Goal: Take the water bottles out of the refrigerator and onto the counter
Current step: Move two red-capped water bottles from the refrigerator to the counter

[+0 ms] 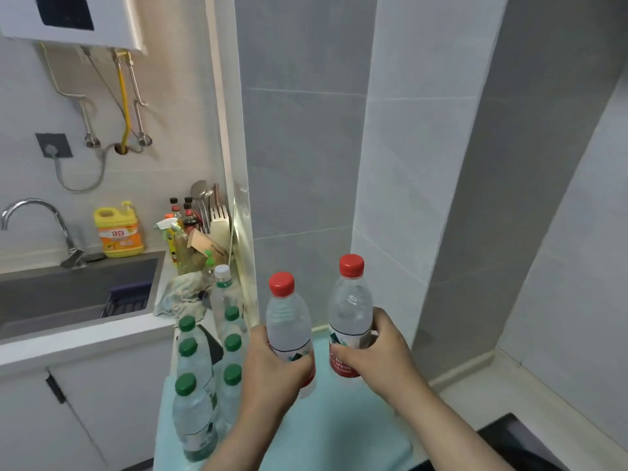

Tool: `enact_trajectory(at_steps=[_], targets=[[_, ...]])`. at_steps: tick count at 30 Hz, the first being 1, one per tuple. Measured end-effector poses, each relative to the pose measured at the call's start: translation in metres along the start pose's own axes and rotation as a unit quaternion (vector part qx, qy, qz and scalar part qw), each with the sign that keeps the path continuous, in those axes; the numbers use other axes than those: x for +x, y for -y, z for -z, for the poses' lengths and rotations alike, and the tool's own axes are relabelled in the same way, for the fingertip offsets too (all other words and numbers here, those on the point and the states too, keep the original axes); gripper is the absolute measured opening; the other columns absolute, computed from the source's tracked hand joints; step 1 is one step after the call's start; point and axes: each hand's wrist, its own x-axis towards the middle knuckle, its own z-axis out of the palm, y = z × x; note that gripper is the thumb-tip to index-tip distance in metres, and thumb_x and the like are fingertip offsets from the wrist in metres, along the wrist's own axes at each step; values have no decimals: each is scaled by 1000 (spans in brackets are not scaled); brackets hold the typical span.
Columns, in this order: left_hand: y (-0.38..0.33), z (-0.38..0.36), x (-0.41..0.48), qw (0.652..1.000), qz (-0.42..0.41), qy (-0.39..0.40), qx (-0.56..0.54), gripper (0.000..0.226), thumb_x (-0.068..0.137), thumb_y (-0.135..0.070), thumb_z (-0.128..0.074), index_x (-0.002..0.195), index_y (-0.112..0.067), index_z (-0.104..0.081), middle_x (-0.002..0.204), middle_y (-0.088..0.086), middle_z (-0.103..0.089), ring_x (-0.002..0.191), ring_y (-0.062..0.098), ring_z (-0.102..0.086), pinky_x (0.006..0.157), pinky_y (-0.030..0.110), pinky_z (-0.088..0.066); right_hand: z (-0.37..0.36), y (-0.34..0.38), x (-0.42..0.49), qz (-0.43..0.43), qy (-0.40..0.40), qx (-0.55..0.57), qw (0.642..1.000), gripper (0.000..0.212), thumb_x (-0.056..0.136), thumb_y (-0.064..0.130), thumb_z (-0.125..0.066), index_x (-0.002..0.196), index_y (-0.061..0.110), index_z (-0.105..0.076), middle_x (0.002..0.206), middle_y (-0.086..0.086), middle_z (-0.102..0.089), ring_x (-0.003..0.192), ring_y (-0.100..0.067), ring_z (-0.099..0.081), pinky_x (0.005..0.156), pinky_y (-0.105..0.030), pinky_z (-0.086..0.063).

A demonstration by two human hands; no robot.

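Observation:
My left hand [272,365] grips a clear water bottle with a red cap [287,321] around its label, upright. To its right, another red-capped water bottle [350,311] stands upright in my right hand [377,348]. Both are held just above a light teal surface [339,423]. On the left part of that surface stand several green-capped water bottles [193,413] in two rows, with a white-capped bottle [222,287] behind them. No refrigerator is in view.
A steel sink [68,294] with a tap [37,226] lies at the left, beside a yellow detergent jug [119,232]. Sauce bottles, a knife block [219,222] and a crumpled cloth [180,294] crowd the counter corner. Grey tiled walls rise straight ahead and right.

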Motion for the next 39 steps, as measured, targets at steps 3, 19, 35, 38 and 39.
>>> enact_trajectory(at_steps=[3,19,35,38,39], targets=[[42,-31,33,1000,21,-15,11,43,53,-22,-75,87,-33,-51,72,-6,-66,64,6,-65,44,14,-43,-22,-40,45,-17,15,-13,1000,57,47,47,-82,97,43,-54,94,21,-70,83,13,-64,57,-6,-47],[194,-132,143,986,148,-77,6,40,55,-9,-71,86,-22,-51,82,10,-68,73,34,-68,60,55,-58,-119,-190,174,-73,44,13,996,45,67,9,-84,100,25,-57,89,9,-70,71,8,-65,52,-9,-48],[157,-122,124,991,124,-47,16,101,62,-13,-84,147,-27,-32,130,-16,-40,121,10,-46,96,30,-41,-112,-183,159,-78,26,79,993,44,75,8,-78,104,30,-54,107,-3,-67,97,-11,-65,83,-28,-54],[114,-102,104,998,70,-4,0,94,70,-30,-81,148,-35,-30,135,-35,-34,127,-4,-36,106,26,-34,-98,-155,136,-87,-45,100,990,50,85,9,-72,114,41,-48,126,13,-55,123,-9,-50,108,-36,-40],[96,-91,99,998,51,19,-17,78,72,-32,-78,138,-44,-39,130,-43,-38,120,-12,-42,99,18,-37,-94,-143,129,-79,-62,111,989,52,85,6,-72,117,40,-48,126,14,-55,125,-10,-49,110,-38,-38]])
